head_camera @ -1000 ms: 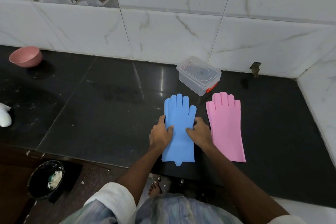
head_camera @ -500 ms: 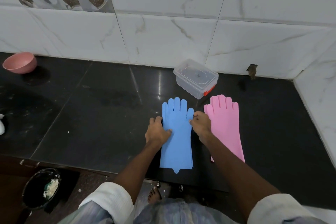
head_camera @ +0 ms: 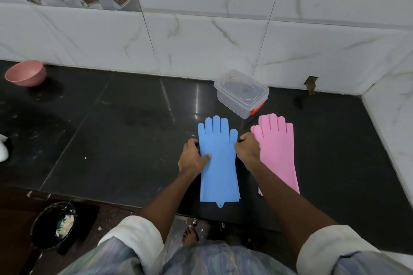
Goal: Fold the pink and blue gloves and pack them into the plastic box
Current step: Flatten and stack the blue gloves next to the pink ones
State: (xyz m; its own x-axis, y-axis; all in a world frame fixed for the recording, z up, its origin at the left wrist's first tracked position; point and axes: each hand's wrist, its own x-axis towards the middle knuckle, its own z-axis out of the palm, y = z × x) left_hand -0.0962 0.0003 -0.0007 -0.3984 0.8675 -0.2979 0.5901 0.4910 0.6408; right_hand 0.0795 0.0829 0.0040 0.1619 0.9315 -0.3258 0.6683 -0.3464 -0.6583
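Fingers: we are curling the left hand [head_camera: 194, 158] over the blue glove's [head_camera: 219, 163] 9 o'clock edge with the thumb flat on top, and the right hand [head_camera: 247, 152] is pinching its 3 o'clock edge near the glove thumb; both are gripping rubber, though the fingertips are tucked under and hidden.
Change: a second ago our palms were pressing the glove lower down; now we are sliding up to its sides, toward 12 o'clock.
Meaning: we are judging that smoothing is over and the first fold is starting.
Pink glove [head_camera: 277, 149]: lying flat just beside, at 3 o'clock, partly under our right forearm.
Plastic box [head_camera: 241, 94]: sitting lidded on the tabletop [head_camera: 116, 131] at 12 o'clock, nothing packed yet.
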